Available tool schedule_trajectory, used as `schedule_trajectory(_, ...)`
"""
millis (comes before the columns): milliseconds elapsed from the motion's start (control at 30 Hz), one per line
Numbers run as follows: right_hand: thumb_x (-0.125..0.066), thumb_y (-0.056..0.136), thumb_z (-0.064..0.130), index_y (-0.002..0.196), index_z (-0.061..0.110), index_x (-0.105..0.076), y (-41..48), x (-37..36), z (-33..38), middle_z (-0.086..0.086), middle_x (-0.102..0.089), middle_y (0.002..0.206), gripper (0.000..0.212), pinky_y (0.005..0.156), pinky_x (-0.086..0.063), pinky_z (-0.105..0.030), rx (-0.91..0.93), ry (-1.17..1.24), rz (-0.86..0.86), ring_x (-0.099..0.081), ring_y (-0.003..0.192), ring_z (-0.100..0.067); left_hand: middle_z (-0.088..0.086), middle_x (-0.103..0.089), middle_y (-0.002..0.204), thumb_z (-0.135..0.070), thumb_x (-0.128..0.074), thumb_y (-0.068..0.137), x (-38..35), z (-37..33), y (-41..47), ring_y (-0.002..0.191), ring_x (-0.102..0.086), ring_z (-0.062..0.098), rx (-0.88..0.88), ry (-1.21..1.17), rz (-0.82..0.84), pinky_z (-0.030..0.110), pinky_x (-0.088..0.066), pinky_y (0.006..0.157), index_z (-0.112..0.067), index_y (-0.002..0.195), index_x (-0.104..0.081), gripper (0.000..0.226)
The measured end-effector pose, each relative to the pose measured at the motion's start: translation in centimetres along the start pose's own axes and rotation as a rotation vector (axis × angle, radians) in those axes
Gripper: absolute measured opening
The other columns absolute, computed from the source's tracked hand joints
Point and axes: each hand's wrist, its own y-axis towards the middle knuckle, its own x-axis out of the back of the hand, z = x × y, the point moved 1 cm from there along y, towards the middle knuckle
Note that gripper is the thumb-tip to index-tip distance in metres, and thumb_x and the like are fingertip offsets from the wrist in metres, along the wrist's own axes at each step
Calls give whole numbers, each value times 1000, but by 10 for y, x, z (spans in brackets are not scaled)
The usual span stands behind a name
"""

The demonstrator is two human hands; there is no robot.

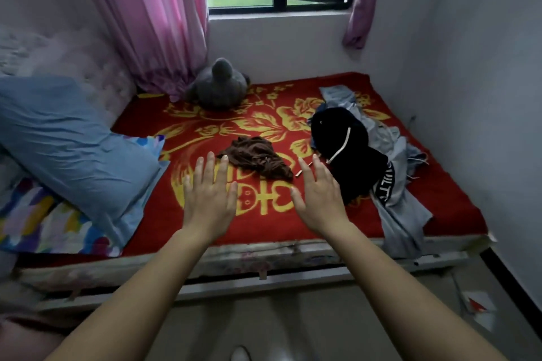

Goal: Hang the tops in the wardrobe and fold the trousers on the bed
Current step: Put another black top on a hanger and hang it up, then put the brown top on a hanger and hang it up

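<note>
Over the middle of the bed (265, 228), both of your hands hover with nothing in them; the left hand (209, 193) and the right hand (318, 196) are flat, palms down, fingers straight and spread. The crumpled brown garment (256, 157) lies just beyond your fingertips, between the two hands; the left fingertips are nearly at its near corner. To the right sits the black garment (349, 152) with a white drawstring, lying on top of a pale blue-grey garment (401, 205) that spills over the bed's edge.

Start with the brown piece, since it lies apart from the others and comes away cleanly; pinch it at two points well apart and lift it to let it fall open (bunched as it is, you cannot tell yet whether it is a top or trousers). Find a collar or a waistband before you commit. If it is trousers, lay it flat on the bare red blanket in front of you, leg over leg, and smooth before each fold; if it is a top, carry it by the shoulders. The wardrobe is not in view, so expect to turn away from the bed. Mind the small pale stick (303, 169) beside the brown garment; keep it out of the cloth.
</note>
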Motion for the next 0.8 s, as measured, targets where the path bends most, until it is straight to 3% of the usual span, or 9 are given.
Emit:
schedule_trajectory(367,-45,102,42,159,26,-12,154,-76,28,-9,-7,165,67,119,-21,-44,-85,-46,123,-10,152,-27,4,-4,165,-40,-28,104,-55,81,184,152,1,23,-19,-48,123,47,-10,121,-21,158,-9,60)
schedule_trajectory(800,-51,99,38,158,23,-16,357,-163,-58,-12,-15,164,69,119,-24,-46,-164,29,236,-17,150,-30,4,-4,165,-40,-29,104,-175,75,346,152,2,20,65,-34,284,47,-9,122,-21,158,-9,60)
